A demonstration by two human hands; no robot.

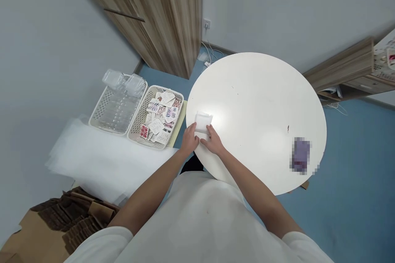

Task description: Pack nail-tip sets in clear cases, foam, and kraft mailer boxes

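White packet [204, 120]: flat on the worktop [256, 90], just inside its rounded left edge, with a flap or fold toward the person; what lies inside it cannot be told.
Left hand [189, 139]: closed on the packet's near left corner, fingers along the side, thumb at the near edge.
Right hand [213, 140]: closed on the near right corner, fingers reaching up that side, thumb pointing toward the left thumb.
Worktop: white and round, with a few small dark marks; a purple patch [300, 155], pixelated past recognition, is near its right edge.
Right basket [139, 117]: white, perforated, near the worktop's left edge, filled with loose printed cards [162, 117].
Left basket [108, 129]: beside the other, holding clear plastic packaging [119, 109], two pieces resting high at its far end.
White sheets [108, 154]: a soft, translucent pile in front of both baskets.
Brown cardboard [40, 234]: flattened pieces in stacks, at lower left.
Cabinet [148, 12]: wood-grained, standing beyond the baskets.
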